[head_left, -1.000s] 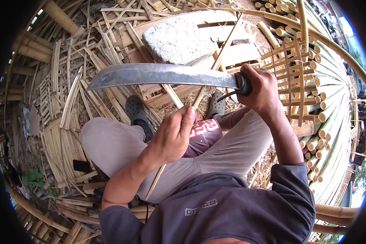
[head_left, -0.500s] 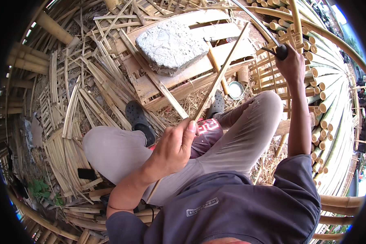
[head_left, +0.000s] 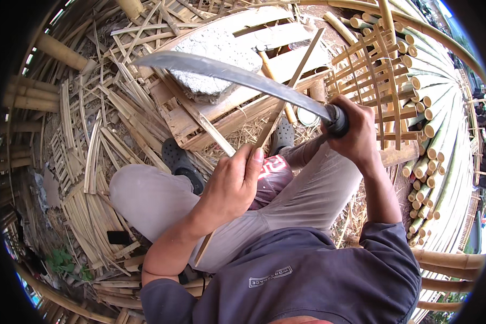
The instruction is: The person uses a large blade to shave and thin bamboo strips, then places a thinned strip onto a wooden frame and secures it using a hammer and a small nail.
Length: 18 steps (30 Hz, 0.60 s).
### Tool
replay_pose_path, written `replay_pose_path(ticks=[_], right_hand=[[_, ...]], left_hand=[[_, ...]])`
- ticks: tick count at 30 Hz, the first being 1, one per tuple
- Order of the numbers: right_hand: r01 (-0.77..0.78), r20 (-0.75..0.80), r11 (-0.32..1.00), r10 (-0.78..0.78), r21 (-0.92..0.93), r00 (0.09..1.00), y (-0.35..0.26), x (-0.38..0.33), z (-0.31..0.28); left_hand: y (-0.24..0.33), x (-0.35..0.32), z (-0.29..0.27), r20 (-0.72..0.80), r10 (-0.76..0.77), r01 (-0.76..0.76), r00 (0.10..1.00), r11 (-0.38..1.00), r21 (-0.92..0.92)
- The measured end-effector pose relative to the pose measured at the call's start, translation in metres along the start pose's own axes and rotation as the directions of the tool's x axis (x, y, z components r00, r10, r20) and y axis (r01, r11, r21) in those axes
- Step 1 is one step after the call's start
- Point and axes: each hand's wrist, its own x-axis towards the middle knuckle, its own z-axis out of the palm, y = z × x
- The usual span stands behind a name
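Observation:
My left hand [head_left: 229,183] is closed round a long, thin bamboo strip [head_left: 270,121]. The strip slants from beside my left forearm up and away to the right, over my lap. In my right hand [head_left: 356,129] is the dark handle of a machete [head_left: 237,77], gripped at the right. Its long, curved blade points left and crosses in front of the strip's upper part; whether the two touch I cannot tell. Beyond, a pale rough stone block [head_left: 213,59] rests on a low wooden platform [head_left: 221,127], partly hidden by the blade.
Split bamboo strips [head_left: 127,105] lie scattered at the left. Stacked bamboo poles [head_left: 437,140] line the right, with a slatted bamboo lattice [head_left: 370,75] in front of them. A dark phone-like rectangle [head_left: 119,237] lies at lower left. A dark red printed cloth [head_left: 270,186] is between my legs.
My right hand has come down and leftward with the machete, and its blade has swung across to point left. My left hand still grips the bamboo strip in nearly the same place.

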Motion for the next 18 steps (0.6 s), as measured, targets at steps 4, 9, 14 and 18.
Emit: replay_pose_path(ticks=[4, 9, 14, 18], right_hand=[[-0.013, 0.059, 0.996, 0.018, -0.083, 0.998, -0.017, 0.005, 0.008], [0.005, 0.085, 0.996, 0.003, -0.089, 0.996, -0.005, 0.01, 0.013], [0.066, 0.029, 0.989, -0.062, -0.134, 0.998, 0.003, 0.015, 0.02], [0.087, -0.026, 0.978, -0.094, -0.187, 0.995, 0.008, 0.019, 0.022]], left_hand=[[0.0, 0.002, 0.009, -0.008, -0.015, 0.015, 1.0, 0.999, 0.03], [-0.004, -0.002, 0.011, -0.062, 0.028, -0.02, 0.998, 0.991, 0.132], [-0.003, -0.005, 0.006, -0.089, 0.038, -0.021, 0.995, 0.983, 0.183], [-0.001, -0.004, 0.004, -0.08, 0.03, -0.018, 0.996, 0.989, 0.147]])
